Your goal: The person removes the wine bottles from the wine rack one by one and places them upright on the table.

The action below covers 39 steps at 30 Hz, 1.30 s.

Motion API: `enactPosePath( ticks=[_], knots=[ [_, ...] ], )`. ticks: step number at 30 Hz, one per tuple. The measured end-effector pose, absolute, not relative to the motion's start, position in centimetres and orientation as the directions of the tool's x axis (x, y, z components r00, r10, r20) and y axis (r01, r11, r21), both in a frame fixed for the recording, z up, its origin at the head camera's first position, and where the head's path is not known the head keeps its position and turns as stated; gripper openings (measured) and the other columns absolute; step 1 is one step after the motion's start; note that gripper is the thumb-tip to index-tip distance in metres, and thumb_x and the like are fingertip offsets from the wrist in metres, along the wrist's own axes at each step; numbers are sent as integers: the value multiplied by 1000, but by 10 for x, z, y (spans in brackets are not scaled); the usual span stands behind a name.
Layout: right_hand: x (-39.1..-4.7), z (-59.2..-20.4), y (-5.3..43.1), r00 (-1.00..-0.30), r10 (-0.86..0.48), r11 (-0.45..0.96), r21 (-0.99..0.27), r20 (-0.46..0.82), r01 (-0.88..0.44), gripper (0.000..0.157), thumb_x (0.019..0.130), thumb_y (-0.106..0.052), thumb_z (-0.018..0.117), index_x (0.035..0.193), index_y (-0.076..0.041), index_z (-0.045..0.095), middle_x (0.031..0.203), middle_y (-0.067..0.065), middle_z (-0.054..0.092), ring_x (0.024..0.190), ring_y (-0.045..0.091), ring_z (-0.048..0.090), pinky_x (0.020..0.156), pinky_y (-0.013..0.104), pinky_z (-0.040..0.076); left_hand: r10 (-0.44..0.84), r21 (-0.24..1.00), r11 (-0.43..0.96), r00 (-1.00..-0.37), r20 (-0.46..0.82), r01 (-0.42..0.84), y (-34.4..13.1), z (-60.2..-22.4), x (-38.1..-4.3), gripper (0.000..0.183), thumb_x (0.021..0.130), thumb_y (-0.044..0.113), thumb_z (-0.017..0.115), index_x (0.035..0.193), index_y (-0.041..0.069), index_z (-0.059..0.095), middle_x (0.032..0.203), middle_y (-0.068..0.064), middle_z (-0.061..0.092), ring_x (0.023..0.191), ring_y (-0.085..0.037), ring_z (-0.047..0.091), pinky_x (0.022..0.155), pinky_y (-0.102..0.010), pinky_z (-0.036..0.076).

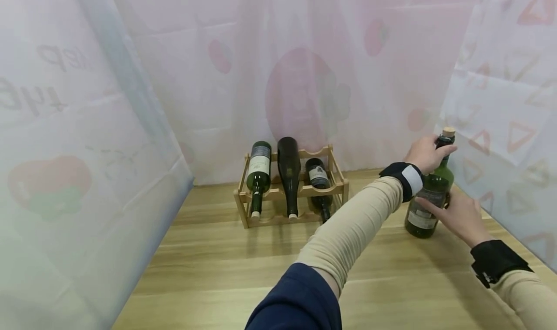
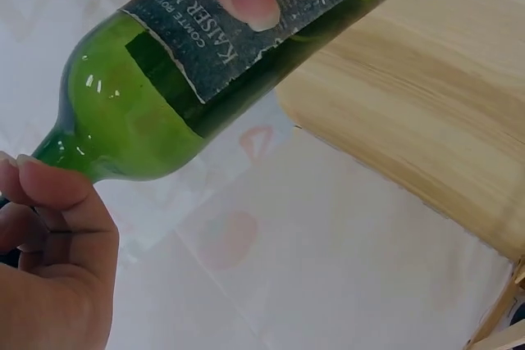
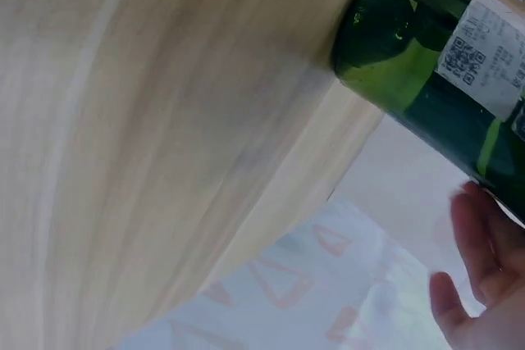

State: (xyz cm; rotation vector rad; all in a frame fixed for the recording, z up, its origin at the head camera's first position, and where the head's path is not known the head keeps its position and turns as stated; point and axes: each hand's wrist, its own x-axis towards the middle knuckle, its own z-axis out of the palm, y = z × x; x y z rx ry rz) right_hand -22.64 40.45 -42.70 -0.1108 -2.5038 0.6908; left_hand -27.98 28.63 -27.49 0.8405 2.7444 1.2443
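Observation:
A green wine bottle (image 1: pixel 431 195) stands at the right end of the table, its base close over the wood and a pale cork (image 1: pixel 448 132) in its top. My left hand (image 1: pixel 425 156) grips the neck just below the cork. Around the bottle's body is my right hand (image 1: pixel 464 219), thumb across the label and fingers at the other side. In the left wrist view the dark label (image 2: pixel 217 43) reads "KAISER", with the right thumb lying over it. A white sticker with a square code (image 3: pixel 484 59) shows in the right wrist view.
Left of the hands, a wooden wine rack (image 1: pixel 310 191) stands against the back curtain (image 1: pixel 304 78). On it lie a light-labelled green bottle (image 1: pixel 259 164), a dark bottle (image 1: pixel 289 168) and a lower bottle (image 1: pixel 318 175), necks towards me. Another curtain (image 1: pixel 522 141) hangs right beside the held bottle.

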Motion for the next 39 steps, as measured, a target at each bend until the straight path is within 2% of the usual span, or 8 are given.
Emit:
enactPosePath(
  ticks=[4,8,14,21,25,32,36,39],
  knots=[
    [-222,-428,406,-915,184,899,-438,358,10,59,89,-58,58,92,0,61,67,13,62,61,28,58,60,47,39,457,738,524,-872,177,425,286,-280,-279,26,97,45,55,114,26,56,73,4,56,53,-9,55,45,-22,44],
    [-217,-429,406,-964,155,906,-421,216,51,62,95,-61,45,66,-6,55,52,2,45,46,18,44,45,29,29,440,753,507,-877,194,421,281,-285,-278,43,97,47,53,133,26,46,99,4,65,75,-8,65,59,-21,50],
    [-207,-429,398,-987,126,906,-417,97,75,65,99,-60,35,52,-15,37,47,-4,34,42,14,34,43,27,23,469,827,403,-865,180,391,252,-294,-274,46,99,44,51,139,23,41,110,1,65,97,-8,63,77,-23,52],
    [-206,-421,382,-997,68,922,-382,-22,72,65,99,-62,31,64,-12,55,54,0,43,49,16,44,47,30,28,536,776,431,-822,192,462,205,-304,-286,49,101,43,47,140,13,44,110,-3,65,91,-10,63,69,-21,50],
    [-208,-421,371,-997,25,921,-386,-67,49,63,99,-60,35,56,-16,49,51,2,53,49,17,52,48,29,33,550,674,507,-803,227,538,180,-316,-292,49,101,44,45,138,12,46,116,-3,66,99,-11,65,76,-19,51],
    [-212,-421,353,-997,-60,918,-390,46,-73,56,101,-51,41,55,-18,43,50,-7,30,46,9,30,50,25,25,549,376,687,-783,293,622,149,-332,-289,49,101,47,44,135,14,52,133,1,57,121,-13,55,98,-25,47],
    [-215,-421,345,-989,-101,905,-402,108,-136,51,101,-46,44,83,-4,67,66,3,61,58,18,57,55,33,44,538,358,704,-790,295,613,134,-341,-290,45,100,45,46,132,15,54,133,1,57,125,-16,52,101,-29,45],
    [-217,-422,341,-986,-103,891,-430,128,-149,59,101,-45,44,114,10,61,93,23,70,81,35,68,68,47,53,537,357,712,-796,279,605,124,-347,-289,43,100,43,47,131,15,55,133,0,57,124,-17,52,100,-29,46]
  ],
)
